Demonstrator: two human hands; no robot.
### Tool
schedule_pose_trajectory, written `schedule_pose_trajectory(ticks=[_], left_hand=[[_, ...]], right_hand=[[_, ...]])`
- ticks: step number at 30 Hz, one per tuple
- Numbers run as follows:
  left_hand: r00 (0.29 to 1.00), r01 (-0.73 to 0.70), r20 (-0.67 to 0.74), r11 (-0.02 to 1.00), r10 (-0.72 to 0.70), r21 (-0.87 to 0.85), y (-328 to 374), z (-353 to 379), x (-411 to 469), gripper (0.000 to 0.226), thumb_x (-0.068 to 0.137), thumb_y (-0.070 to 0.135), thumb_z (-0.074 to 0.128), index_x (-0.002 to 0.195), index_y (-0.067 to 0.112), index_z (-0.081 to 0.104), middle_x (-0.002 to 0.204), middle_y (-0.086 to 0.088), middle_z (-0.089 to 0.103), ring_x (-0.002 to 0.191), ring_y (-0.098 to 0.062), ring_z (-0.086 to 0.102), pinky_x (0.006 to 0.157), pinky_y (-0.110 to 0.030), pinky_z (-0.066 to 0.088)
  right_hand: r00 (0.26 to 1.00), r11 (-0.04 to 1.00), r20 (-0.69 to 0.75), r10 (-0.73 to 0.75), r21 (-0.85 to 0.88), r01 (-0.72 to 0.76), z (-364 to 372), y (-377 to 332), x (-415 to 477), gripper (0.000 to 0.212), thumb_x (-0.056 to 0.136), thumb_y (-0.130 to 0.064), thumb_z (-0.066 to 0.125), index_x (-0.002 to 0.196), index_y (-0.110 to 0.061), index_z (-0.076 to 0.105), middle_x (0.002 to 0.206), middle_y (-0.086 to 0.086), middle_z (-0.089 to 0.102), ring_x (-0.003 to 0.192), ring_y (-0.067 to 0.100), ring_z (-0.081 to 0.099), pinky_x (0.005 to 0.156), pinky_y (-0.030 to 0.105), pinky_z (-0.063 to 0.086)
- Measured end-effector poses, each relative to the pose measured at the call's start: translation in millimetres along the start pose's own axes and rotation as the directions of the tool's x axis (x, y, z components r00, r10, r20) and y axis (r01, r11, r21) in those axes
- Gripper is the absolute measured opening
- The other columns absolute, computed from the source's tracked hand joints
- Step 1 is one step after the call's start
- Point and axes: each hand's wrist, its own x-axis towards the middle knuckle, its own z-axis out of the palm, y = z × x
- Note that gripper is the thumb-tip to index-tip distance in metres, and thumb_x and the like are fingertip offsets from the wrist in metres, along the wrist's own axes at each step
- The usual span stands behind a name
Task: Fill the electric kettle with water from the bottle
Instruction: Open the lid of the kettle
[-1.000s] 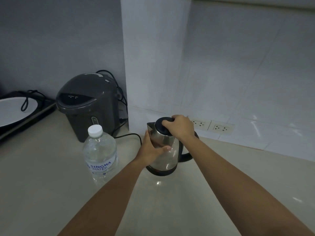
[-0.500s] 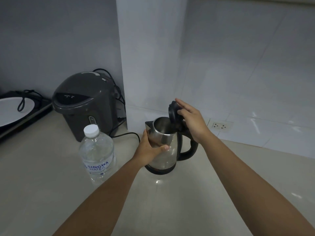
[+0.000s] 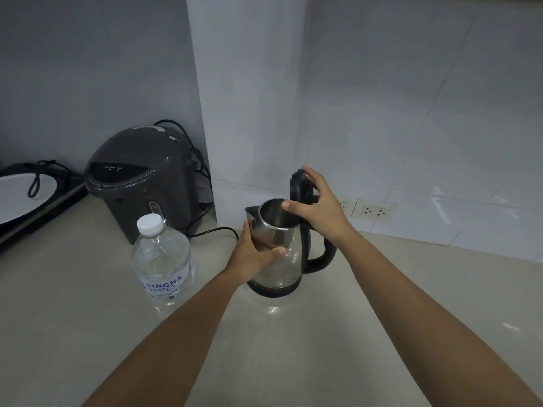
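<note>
Nearest the camera, two bare forearms reach forward over the pale table (image 3: pixel 352 333), which lies open in front of and to the right of the kettle; its near edge is out of view.

One clear water bottle (image 3: pixel 163 259) stands upright to the left of the left forearm, its white cap (image 3: pixel 150 223) on, near the kettle but apart from it.

The left hand (image 3: pixel 252 257) grips the one steel kettle (image 3: pixel 285 271) round its body below the spout, thumb across the front. The kettle stands upright on the table with its mouth uncovered and its black handle (image 3: pixel 323 259) to the right.

The right hand (image 3: pixel 317 210) comes in from above the handle and holds the black lid (image 3: pixel 299 186) tipped up on edge at its hinge, fingers over the lid's top and thumb by the rim.

Behind the bottle sits one dark grey hot-water pot (image 3: pixel 141 183), with a black cord (image 3: pixel 217 230) trailing across the table toward the kettle.

At the far left, one white plate (image 3: pixel 20 198) lies on a dark slab.

The tiled wall closes in just behind, a pillar corner between pot and kettle, and two wall sockets (image 3: pixel 373 212) sit low to the right.
</note>
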Motion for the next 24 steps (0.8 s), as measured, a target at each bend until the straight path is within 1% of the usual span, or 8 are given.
schedule_pose_trajectory(ticks=[6,9,11,14,17,20,21,24], left_hand=[[1.0,0.002,-0.019,1.0,-0.002,0.004,-3,1,1,0.123,0.056,0.057,0.086,0.153,0.034,0.014,0.152,0.002,0.038,0.138,-0.025,0.039,0.11,-0.051,0.039],[1.0,-0.007,-0.023,1.0,0.007,0.0,-4,1,1,0.121,0.056,0.056,0.086,0.152,0.031,0.017,0.15,0.003,0.04,0.136,-0.024,0.041,0.109,-0.05,0.04],[0.999,-0.02,-0.028,1.0,0.02,-0.005,-5,2,1,0.118,0.055,0.056,0.085,0.151,0.031,0.021,0.147,0.004,0.043,0.134,-0.022,0.043,0.108,-0.048,0.041],[0.999,-0.027,-0.034,1.0,0.027,-0.006,-6,2,1,0.115,0.057,0.055,0.086,0.15,0.03,0.022,0.147,0.003,0.043,0.134,-0.022,0.043,0.108,-0.048,0.042],[0.999,-0.015,-0.035,1.0,0.015,0.005,-7,3,3,0.121,0.059,0.055,0.085,0.154,0.029,0.015,0.153,0.002,0.037,0.139,-0.024,0.039,0.11,-0.049,0.039],[0.999,-0.011,-0.051,1.0,0.012,0.01,-7,4,3,0.12,0.061,0.055,0.085,0.154,0.028,0.014,0.153,0.002,0.036,0.139,-0.024,0.038,0.11,-0.049,0.039],[0.999,-0.009,-0.052,1.0,0.009,0.013,-7,4,3,0.12,0.062,0.055,0.085,0.154,0.029,0.014,0.154,0.001,0.035,0.14,-0.025,0.037,0.111,-0.049,0.038],[0.999,-0.006,-0.041,1.0,0.007,0.028,-6,4,4,0.121,0.064,0.054,0.084,0.155,0.028,0.009,0.156,0.001,0.032,0.142,-0.026,0.034,0.111,-0.049,0.037]], right_hand=[[0.985,1.0,-0.171,-0.027,-0.007,0.026,2,14,-14,0.1,0.074,-0.028,0.087,0.15,-0.045,0.024,0.141,-0.024,0.042,0.122,0.006,0.047,0.099,0.027,0.045],[0.968,1.0,-0.251,0.005,0.001,-0.004,0,20,-22,0.103,0.073,-0.032,0.088,0.15,-0.047,0.02,0.125,-0.039,0.044,0.113,-0.002,0.055,0.094,0.023,0.049],[0.953,1.0,-0.3,0.026,0.006,-0.025,-2,25,-28,0.104,0.072,-0.035,0.088,0.148,-0.049,0.019,0.114,-0.047,0.042,0.102,-0.017,0.056,0.084,0.014,0.047],[0.936,0.996,-0.344,0.081,0.064,-0.063,-2,31,-33,0.106,0.069,-0.035,0.088,0.149,-0.046,0.019,0.11,-0.042,0.046,0.092,-0.032,0.051,0.08,0.009,0.042],[0.925,0.988,-0.356,0.13,0.12,-0.093,-2,38,-34,0.11,0.067,-0.039,0.09,0.151,-0.041,0.019,0.108,-0.039,0.051,0.093,-0.027,0.055,0.083,0.012,0.043],[0.913,0.976,-0.368,0.174,0.186,-0.11,0,43,-35,0.115,0.065,-0.042,0.09,0.154,-0.035,0.018,0.115,-0.028,0.059,0.108,-0.003,0.061,0.095,0.025,0.046],[0.912,0.975,-0.367,0.18,0.19,-0.116,0,44,-35,0.113,0.064,-0.043,0.09,0.153,-0.034,0.021,0.118,-0.023,0.062,0.11,0.001,0.061,0.097,0.027,0.047],[0.925,0.977,-0.333,0.185,0.168,-0.135,3,48,-35,0.09,0.065,-0.045,0.088,0.139,-0.03,0.04,0.11,-0.02,0.068,0.1,-0.006,0.064,0.091,0.026,0.05]])
